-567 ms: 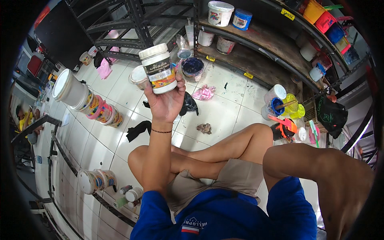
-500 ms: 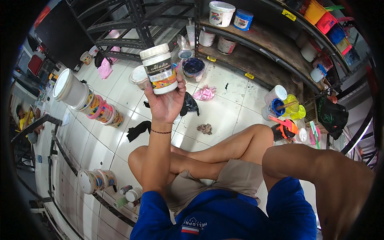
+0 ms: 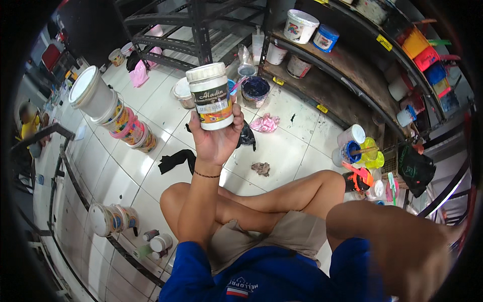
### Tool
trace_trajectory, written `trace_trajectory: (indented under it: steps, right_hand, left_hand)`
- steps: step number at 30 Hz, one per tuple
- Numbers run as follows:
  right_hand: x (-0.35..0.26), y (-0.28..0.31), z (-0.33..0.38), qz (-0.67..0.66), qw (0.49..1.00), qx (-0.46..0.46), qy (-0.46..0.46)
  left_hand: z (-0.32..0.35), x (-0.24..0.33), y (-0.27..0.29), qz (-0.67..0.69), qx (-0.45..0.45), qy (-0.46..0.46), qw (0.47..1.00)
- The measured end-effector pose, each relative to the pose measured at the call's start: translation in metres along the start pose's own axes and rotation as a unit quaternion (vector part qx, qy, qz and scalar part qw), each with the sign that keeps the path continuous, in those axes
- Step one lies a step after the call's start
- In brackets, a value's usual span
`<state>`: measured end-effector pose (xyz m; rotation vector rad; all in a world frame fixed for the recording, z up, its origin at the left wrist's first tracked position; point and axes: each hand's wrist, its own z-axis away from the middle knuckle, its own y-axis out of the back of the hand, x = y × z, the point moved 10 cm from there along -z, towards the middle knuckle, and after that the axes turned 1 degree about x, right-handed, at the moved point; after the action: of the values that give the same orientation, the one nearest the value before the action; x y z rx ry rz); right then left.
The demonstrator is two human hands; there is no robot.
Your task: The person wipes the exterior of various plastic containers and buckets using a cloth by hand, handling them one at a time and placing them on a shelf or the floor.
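My left hand [image 3: 216, 141] is raised in front of me, its fingers wrapped round a white plastic jar [image 3: 211, 95]. The jar stands upright with its white screw lid [image 3: 206, 72] on and a black, orange and white label facing me. My right arm is bent at the lower right. The right hand [image 3: 425, 267] is close to the camera and smeared by motion, so its fingers cannot be made out. Behind the held jar, a lidded tub [image 3: 182, 93] and a bucket of dark ink [image 3: 255, 90] stand on the tiled floor.
Stacked white and pink buckets [image 3: 108, 108] lean at the left. Ink tubs [image 3: 352, 151] and an orange tool [image 3: 359, 173] stand at the right, below shelves [image 3: 322, 60] holding more tubs. Black cloth [image 3: 176, 162], pink cloth [image 3: 265, 123] and a crumpled rag [image 3: 260, 168] lie on the floor.
The view has shifted slightly. My left hand still holds the jar upright. My right forearm and hand have swung in from the right edge, now blurred.
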<state>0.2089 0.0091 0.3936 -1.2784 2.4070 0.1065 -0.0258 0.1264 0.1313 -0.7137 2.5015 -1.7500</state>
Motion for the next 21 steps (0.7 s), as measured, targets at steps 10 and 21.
trace_trajectory:
  steps: [10, 21]
  right_hand:
    - [0.128, 0.224, 0.502, 0.620, 0.247, 0.327, -0.669]
    - [0.020, 0.240, 0.255, 0.643, 0.452, 0.600, -0.151]
  left_hand:
    - [0.008, 0.020, 0.020, -0.076, -0.010, -0.059, 0.995]
    - [0.012, 0.016, 0.043, -0.233, 0.078, -0.094, 0.965]
